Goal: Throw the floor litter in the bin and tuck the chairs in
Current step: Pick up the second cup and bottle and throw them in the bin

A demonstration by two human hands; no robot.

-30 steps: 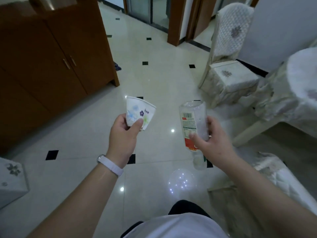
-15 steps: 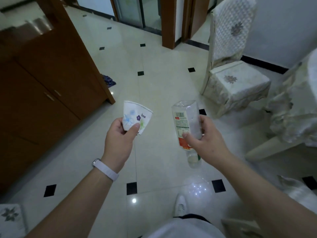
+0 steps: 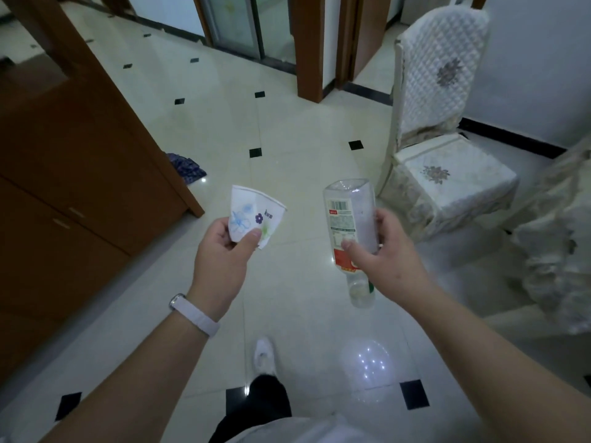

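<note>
My left hand (image 3: 220, 260) pinches a crumpled white paper cup (image 3: 256, 214) with blue and purple flowers, held out over the tiled floor. My right hand (image 3: 383, 254) grips an empty clear plastic bottle (image 3: 350, 215) with a red-and-white label, bottom end up and neck pointing down. A chair with a quilted white cover (image 3: 438, 174) stands to the right, pulled out on the open floor. A second covered chair (image 3: 556, 251) shows at the right edge. No bin is in view.
A tall brown wooden cabinet (image 3: 73, 174) fills the left side. A dark blue cloth (image 3: 187, 166) lies on the floor by its corner. Wooden door frames (image 3: 308, 49) and glass doors stand ahead. My white shoe (image 3: 264, 354) steps on the glossy tiles.
I have walked forward and turned slightly left; the cabinet and the covered chair have come closer. Both hands keep the same hold on the cup and the bottle.
</note>
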